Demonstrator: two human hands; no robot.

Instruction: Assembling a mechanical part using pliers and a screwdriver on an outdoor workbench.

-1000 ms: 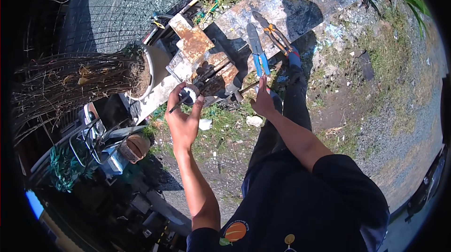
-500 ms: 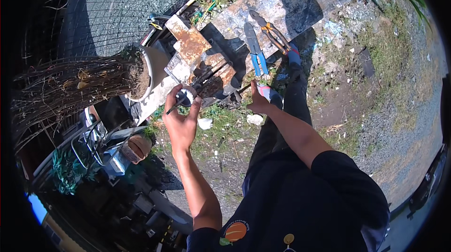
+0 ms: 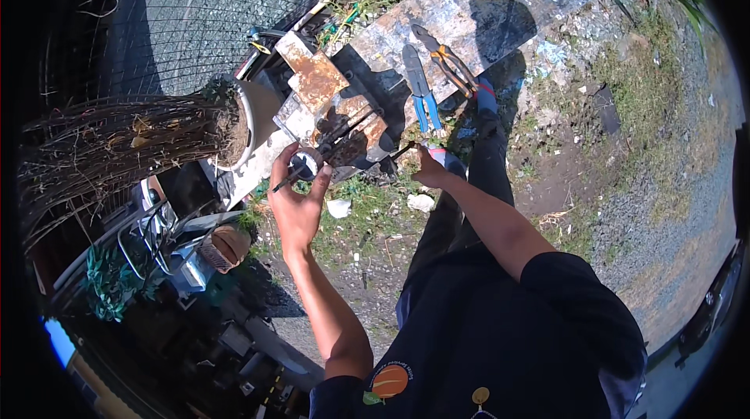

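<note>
My left hand [image 3: 297,208] curls its fingers and thumb round a short, ring-shaped piece [image 3: 312,158] with a pale rim and a dark middle. A thin dark rod [image 3: 291,178] sticks out beside it toward the palm. Just beyond stands a rusty, blocky metal fixture [image 3: 319,79] with dark bars [image 3: 349,123] across it. My right hand [image 3: 429,170] is closed at the near end of a thin dark bar [image 3: 404,149]; its fingers partly hide the grip. Blue-handled pliers [image 3: 420,89] and orange-and-black-handled pliers [image 3: 445,61] lie past my right hand.
The pliers rest on a stained metal slab [image 3: 437,8]. At left, a pale pot [image 3: 262,114] holds dry twigs [image 3: 117,134], near wire mesh [image 3: 203,28]. A brown basket [image 3: 225,247] sits below the pot. My feet and legs [image 3: 488,161] stand close to the slab's near edge.
The ring-shaped piece has tilted slightly in my left hand, and its middle looks darker. My right hand stays at the dark bar. The whole view has shifted slightly.
</note>
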